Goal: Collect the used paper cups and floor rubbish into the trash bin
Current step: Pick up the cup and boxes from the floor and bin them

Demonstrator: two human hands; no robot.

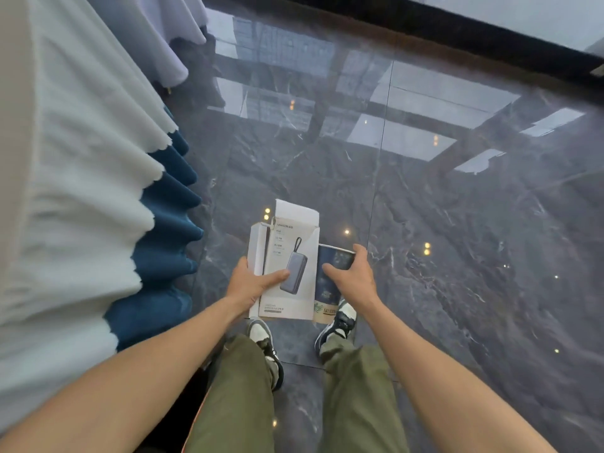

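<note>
The floor [425, 256] is dark veined stone, polished to a mirror gloss; the box [291, 256] is matt white cardboard with smooth printed faces; the cup [330, 282] is printed paper; the tablecloth [81, 191] is soft matt cloth, white over blue

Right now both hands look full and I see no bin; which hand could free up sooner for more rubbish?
Neither clearly. The left hand grips the white box, the right hand the paper cup. Perhaps the left, tucking the flat box underarm.

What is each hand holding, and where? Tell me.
Left hand holds the opened white box by its lower left edge; right hand holds the paper cup near its rim.
</note>
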